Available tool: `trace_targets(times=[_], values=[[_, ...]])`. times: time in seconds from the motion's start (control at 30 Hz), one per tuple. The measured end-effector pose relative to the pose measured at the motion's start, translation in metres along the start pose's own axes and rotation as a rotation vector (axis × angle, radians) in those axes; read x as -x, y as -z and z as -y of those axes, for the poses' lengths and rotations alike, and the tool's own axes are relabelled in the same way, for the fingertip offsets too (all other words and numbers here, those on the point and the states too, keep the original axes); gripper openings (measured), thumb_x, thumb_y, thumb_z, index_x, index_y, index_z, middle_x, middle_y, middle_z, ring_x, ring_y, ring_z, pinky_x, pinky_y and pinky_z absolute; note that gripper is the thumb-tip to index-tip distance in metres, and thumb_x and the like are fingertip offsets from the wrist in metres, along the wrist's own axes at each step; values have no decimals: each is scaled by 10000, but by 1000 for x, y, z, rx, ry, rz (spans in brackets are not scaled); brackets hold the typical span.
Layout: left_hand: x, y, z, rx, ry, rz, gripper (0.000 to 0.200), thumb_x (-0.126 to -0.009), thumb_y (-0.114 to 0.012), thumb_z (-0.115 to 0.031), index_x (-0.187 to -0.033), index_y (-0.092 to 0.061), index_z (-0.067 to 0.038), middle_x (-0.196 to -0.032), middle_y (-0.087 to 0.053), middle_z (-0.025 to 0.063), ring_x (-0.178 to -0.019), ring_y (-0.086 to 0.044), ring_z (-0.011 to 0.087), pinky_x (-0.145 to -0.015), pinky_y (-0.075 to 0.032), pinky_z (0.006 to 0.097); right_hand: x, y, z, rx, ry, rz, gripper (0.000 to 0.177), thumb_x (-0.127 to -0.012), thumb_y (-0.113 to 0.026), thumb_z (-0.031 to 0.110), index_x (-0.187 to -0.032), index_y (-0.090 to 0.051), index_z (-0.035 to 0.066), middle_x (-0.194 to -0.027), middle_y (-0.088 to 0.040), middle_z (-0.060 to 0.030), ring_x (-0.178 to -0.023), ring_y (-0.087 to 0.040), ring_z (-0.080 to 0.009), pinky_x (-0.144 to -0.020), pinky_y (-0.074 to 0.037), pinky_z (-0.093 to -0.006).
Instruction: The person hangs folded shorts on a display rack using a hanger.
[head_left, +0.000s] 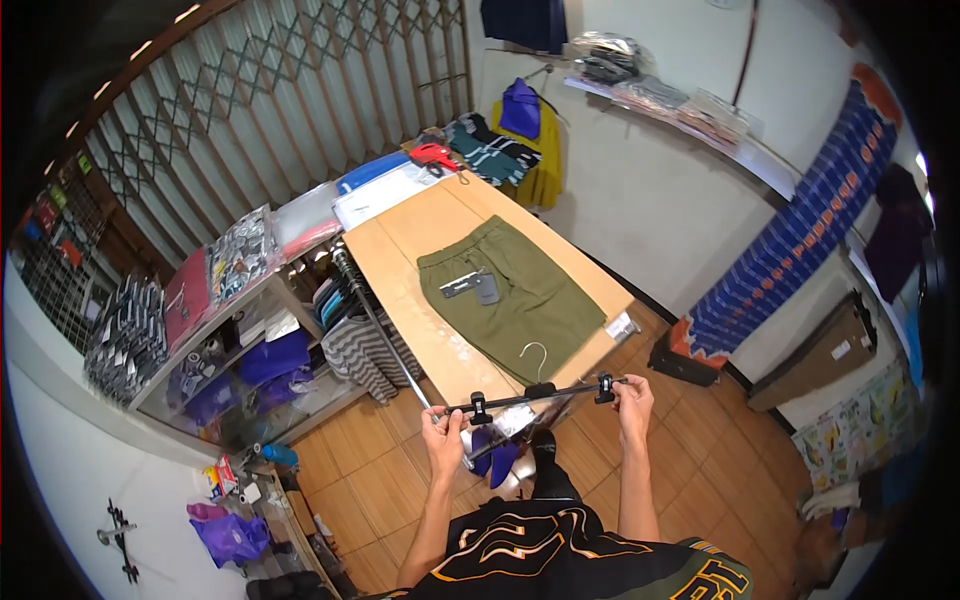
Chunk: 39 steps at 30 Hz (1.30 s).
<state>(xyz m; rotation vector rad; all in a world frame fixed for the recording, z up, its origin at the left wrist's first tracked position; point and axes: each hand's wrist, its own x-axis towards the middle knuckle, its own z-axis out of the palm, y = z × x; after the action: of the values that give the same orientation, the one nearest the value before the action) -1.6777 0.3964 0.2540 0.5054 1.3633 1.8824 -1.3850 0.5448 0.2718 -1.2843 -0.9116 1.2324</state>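
Clip hanger (540, 391) is held level above the table's (400, 250) near edge, left hand (445, 432) grip pinched on one clip, right hand (632, 398) on the other. Olive shorts (510, 300) lie flat, unclipped; next, clips likely need squeezing open and aligning.

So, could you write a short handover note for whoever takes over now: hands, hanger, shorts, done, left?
Left hand: grips the left end of the clip hanger.
Right hand: grips its right end, at the clip.
Hanger: held level in the air above the near edge of the table, hook up, clips empty.
Olive shorts: flat on the table, tags on top, untouched.
Done: shorts laid out, hanger in hands.
Left: shorts are not on the hanger yet.
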Motion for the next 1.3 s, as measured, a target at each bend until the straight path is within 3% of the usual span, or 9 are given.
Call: trace_targets(times=[0.27,0.37,0.47,0.63,0.8,0.93,1.0,1.23,1.3], values=[[-96,-47,-6,-14,-131,-248,246,-956,-598,-45,-1172,-493,8,-1004,-647,99,-887,-643,135,-781,-537,251,-142,-104,36,15,64,265,283,-855,-651,24,-1109,-528,-1,-719,-603,-36,-549,-501,-77,-501,-415,-220],[-133,-64,-13,-75,-151,-329,238,-949,-595,-28,-1167,-510,14,-993,-651,94,-884,-632,122,-783,-522,247,-187,-151,67,179,31,535,412,-853,-609,5,-1261,-562,-37,-730,-579,1,-570,-521,-78,-514,-462,-232],[-177,-61,-11,-141,-260,-336,248,-945,-600,-22,-1173,-508,10,-961,-657,84,-865,-627,132,-767,-507,248,-249,-189,76,275,46,903,349,-852,-590,4,-1197,-623,-35,-733,-584,4,-575,-522,-89,-513,-454,-244],[-240,-65,-24,-155,-305,-353,257,-942,-611,-22,-1176,-510,7,-864,-632,19,-752,-543,63,-657,-433,212,-308,-249,107,633,289,1250,312,-920,-669,223,-1090,-666,-39,-809,-651,-79,-645,-581,-123,-605,-485,-277],[-300,-71,-28,-206,-239,-395,313,-942,-613,-48,-1220,-486,20,-939,-649,58,-807,-575,89,-705,-459,227,-359,-313,85,688,452,1298,261,-958,-601,204,-1030,-628,-46,-819,-636,-96,-733,-581,-174,-687,-483,-325],[-331,-94,-8,-667,-240,-573,602,-850,-690,-108,-1353,-399,51,-1235,-578,249,-1095,-595,309,-953,-468,404,-387,-347,67,538,400,1183,250,-979,-556,198,-1067,-586,-34,-881,-601,-85,-767,-558,-151,-718,-464,-305],[-341,-113,1,-1016,-439,-415,610,-816,-720,-174,-1326,-461,37,-1263,-563,243,-1156,-547,371,-998,-424,466,-399,-359,57,490,313,1023,233,-991,-537,193,-1046,-600,-25,-855,-587,-73,-781,-535,-140,-727,-452,-304],[-397,-214,-7,-1403,-358,-131,674,-819,-716,-478,-1273,-546,-9,-1272,-580,174,-1226,-506,343,-1013,-362,545,-425,-389,20,311,32,906,232,-1030,-493,247,-1023,-576,31,-698,-492,15,-551,-398,-42,-486,-322,-213],[-414,-229,-11,-1478,-29,10,756,-770,-742,-553,-1255,-548,-7,-1257,-589,200,-1202,-529,348,-1022,-323,576,-427,-394,16,246,-53,885,226,-1030,-500,240,-1016,-584,31,-697,-498,19,-562,-425,-45,-489,-342,-210]])
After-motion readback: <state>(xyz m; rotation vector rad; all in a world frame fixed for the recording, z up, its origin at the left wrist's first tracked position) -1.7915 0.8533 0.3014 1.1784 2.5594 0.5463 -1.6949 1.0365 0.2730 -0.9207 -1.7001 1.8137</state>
